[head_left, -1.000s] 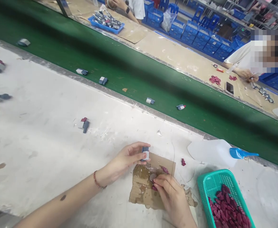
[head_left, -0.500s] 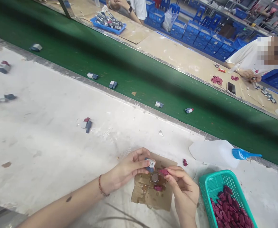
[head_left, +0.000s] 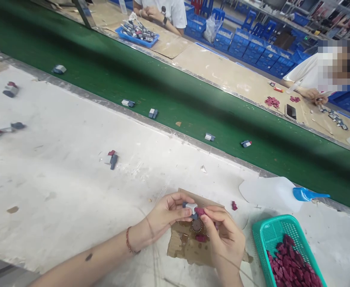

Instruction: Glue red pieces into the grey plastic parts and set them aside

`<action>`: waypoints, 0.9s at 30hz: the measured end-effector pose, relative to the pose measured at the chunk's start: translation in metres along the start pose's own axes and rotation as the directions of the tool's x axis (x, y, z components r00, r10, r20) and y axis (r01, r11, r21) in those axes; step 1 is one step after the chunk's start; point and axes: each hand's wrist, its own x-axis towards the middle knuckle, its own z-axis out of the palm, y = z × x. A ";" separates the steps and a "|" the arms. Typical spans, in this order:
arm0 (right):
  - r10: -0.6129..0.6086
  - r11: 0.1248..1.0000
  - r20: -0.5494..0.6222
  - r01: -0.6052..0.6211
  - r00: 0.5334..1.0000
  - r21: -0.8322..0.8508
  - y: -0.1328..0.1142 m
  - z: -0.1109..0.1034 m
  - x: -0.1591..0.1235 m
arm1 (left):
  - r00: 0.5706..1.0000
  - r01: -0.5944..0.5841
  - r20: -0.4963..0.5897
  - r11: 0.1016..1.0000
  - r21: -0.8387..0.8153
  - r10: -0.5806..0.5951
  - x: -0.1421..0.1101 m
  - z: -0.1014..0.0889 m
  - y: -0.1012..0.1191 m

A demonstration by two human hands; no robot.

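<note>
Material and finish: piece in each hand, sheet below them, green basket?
Grey-blue piece in the left hand: matte faces; probably plastic, resin possible.
Maroon piece in the right hand: opaque, low sheen; same guess.
Brown sheet: ridged, ragged, so likely cardboard; dull, with wet-looking patches.
Green basket: likely moulded plastic, perforated walls, slight gloss.

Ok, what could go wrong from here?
The left hand pinches the grey-and-blue piece and the right hand holds a small maroon part against it, so the part might seat crooked or slip.
Both hands are just above the stained, wet-looking cardboard; a dropped part could pick up whatever is on it.
The white bottle lies on its side and might leak.
</note>
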 end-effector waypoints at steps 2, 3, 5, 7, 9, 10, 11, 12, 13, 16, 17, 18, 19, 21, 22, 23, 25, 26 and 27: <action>0.000 1.000 0.019 0.001 1.000 -0.021 -0.002 0.000 0.001 | 0.999 -0.041 0.005 0.997 0.058 0.041 0.001 -0.001 -0.001; -0.008 1.000 0.031 0.009 0.999 -0.025 -0.004 0.000 0.002 | 0.998 -0.067 0.008 0.993 0.093 0.067 0.001 -0.002 -0.002; -0.021 0.999 0.039 0.022 0.999 -0.027 -0.008 0.000 0.004 | 0.993 -0.117 0.016 0.979 0.168 0.116 0.002 -0.004 -0.002; -0.022 0.999 0.030 0.023 0.999 -0.023 -0.011 0.000 0.006 | 0.987 -0.160 0.022 0.961 0.227 0.160 0.003 -0.005 -0.003; -0.011 1.000 0.026 0.012 1.000 -0.012 -0.011 0.000 0.007 | 0.981 -0.193 0.027 0.945 0.265 0.192 0.004 -0.006 -0.004; -0.002 1.000 0.033 0.002 0.999 -0.004 -0.010 0.000 0.007 | 0.979 -0.202 0.030 0.938 0.281 0.202 0.004 -0.006 -0.004; 0.010 1.000 0.038 -0.010 0.999 0.007 -0.008 0.000 0.007 | 0.978 -0.208 0.037 0.932 0.298 0.207 0.004 -0.005 -0.003; 0.027 0.999 0.040 -0.027 0.999 0.019 -0.006 -0.001 0.008 | 0.977 -0.213 0.049 0.923 0.320 0.208 0.004 -0.004 -0.003; 0.047 0.998 0.036 -0.049 0.998 0.032 -0.003 -0.002 0.008 | 0.976 -0.218 0.065 0.911 0.349 0.208 0.005 -0.002 -0.002; 0.115 0.991 -0.011 -0.114 0.993 0.066 0.007 -0.009 0.010 | 0.965 -0.261 0.145 0.836 0.483 0.218 0.018 0.007 0.006; 0.130 0.990 -0.040 -0.127 0.991 0.063 0.010 -0.013 0.011 | 0.955 -0.295 0.179 0.790 0.537 0.235 0.026 0.010 0.012; 0.141 0.989 -0.082 -0.138 0.987 0.051 0.013 -0.018 0.010 | 0.939 -0.343 0.209 0.716 0.608 0.272 0.038 0.015 0.019; 0.151 0.988 -0.134 -0.147 0.979 0.034 0.016 -0.024 0.009 | 0.919 -0.389 0.236 0.625 0.676 0.316 0.053 0.019 0.028; 0.171 0.985 -0.242 -0.175 0.955 0.005 0.023 -0.037 0.003 | 0.842 -0.451 0.269 0.338 0.826 0.467 0.088 0.027 0.049; 0.186 0.981 -0.280 -0.193 0.942 0.003 0.026 -0.044 -0.001 | 0.822 -0.445 0.270 0.269 0.854 0.502 0.107 0.031 0.061; 0.202 0.978 -0.304 -0.209 0.931 0.008 0.031 -0.051 -0.007 | 0.807 -0.441 0.274 0.224 0.869 0.523 0.126 0.035 0.072; 0.242 0.969 -0.292 -0.243 0.926 0.031 0.041 -0.064 -0.019 | 0.777 -0.423 0.292 0.119 0.898 0.558 0.160 0.043 0.091; 0.265 0.964 -0.273 -0.263 0.925 0.042 0.046 -0.070 -0.025 | 0.762 -0.415 0.309 0.062 0.908 0.569 0.173 0.048 0.098; 0.294 0.956 -0.251 -0.290 0.922 0.055 0.052 -0.075 -0.031 | 0.745 -0.408 0.333 0.000 0.913 0.578 0.184 0.053 0.102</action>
